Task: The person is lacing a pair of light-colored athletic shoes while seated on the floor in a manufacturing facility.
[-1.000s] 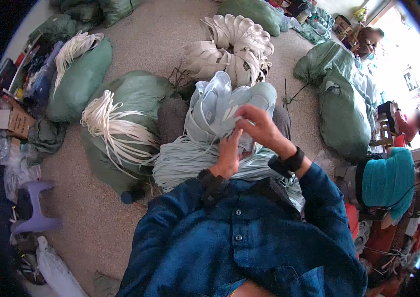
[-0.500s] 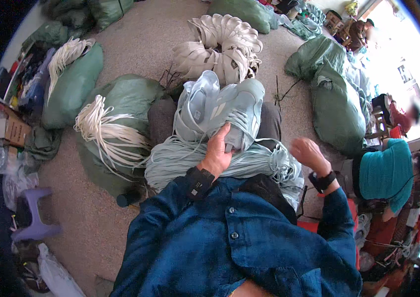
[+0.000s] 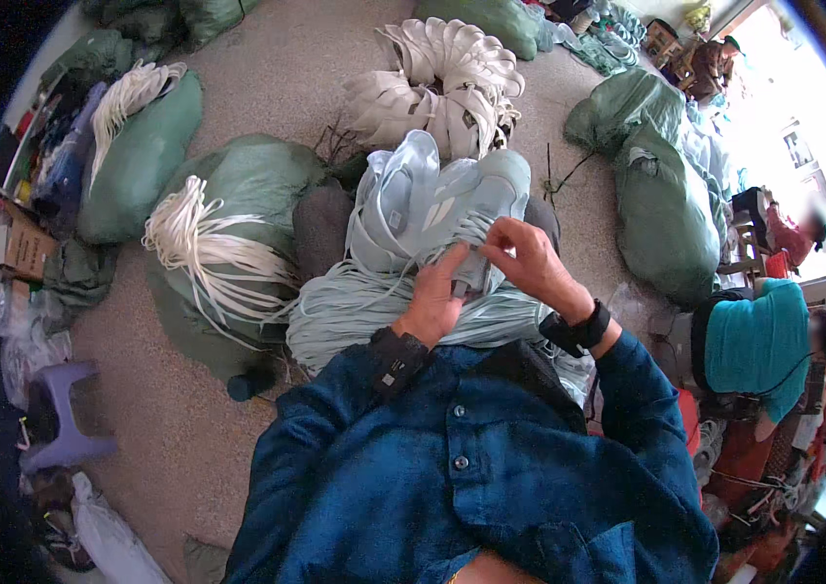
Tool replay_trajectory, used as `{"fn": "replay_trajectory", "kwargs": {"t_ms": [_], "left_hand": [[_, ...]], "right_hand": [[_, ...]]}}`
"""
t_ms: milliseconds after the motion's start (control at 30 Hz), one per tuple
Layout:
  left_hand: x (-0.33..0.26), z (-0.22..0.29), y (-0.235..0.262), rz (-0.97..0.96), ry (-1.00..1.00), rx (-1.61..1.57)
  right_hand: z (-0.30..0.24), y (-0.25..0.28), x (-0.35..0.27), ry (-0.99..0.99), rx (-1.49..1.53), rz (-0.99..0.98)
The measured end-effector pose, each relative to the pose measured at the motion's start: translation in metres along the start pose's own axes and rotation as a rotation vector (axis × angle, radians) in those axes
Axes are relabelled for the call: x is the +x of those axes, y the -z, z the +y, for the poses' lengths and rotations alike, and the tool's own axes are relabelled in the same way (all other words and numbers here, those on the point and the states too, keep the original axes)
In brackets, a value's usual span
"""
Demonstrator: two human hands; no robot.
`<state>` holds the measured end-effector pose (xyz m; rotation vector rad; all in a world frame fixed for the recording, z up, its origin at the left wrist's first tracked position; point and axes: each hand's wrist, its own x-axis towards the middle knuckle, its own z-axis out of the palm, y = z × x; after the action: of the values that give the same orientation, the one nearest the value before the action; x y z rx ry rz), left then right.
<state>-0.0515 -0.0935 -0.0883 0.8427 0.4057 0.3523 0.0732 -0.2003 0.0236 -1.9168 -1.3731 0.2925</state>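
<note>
Over the lap point(image 3: 321, 229) — left hand point(image 3: 435, 300) clamped on shoe point(image 3: 502, 183), right hand point(image 3: 528, 261) curled, grip unclear

The site appears to be a shoe workshop. Indicators: bulging green sacks point(image 3: 666, 224) on a speckled floor point(image 3: 179, 409); pale shoe uppers point(image 3: 457, 58) arranged in a ring; a bundle of white laces point(image 3: 179, 234) on one sack; a light blue shoe point(image 3: 506, 175) at centre; co-workers point(image 3: 754, 341) along the right side.

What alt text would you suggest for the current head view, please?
A person's left hand holds a pale grey-blue shoe while the right hand is at its laces. Nearer the person lies a bundle of pale cords; green sacks and cream shoe parts lie around.
</note>
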Motion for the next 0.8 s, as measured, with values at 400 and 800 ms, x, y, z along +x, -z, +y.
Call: {"fn": "replay_trajectory", "kwargs": {"t_ms": [400, 800], "left_hand": [[0.001, -0.006, -0.002, 0.193, 0.25, -0.413], [-0.012, 0.009, 0.008, -0.206, 0.102, -0.239]], "right_hand": [[-0.151, 0.041, 0.068, -0.006, 0.631, -0.482], [-0.002, -0.005, 0.013, -0.128, 0.032, -0.249]]}}
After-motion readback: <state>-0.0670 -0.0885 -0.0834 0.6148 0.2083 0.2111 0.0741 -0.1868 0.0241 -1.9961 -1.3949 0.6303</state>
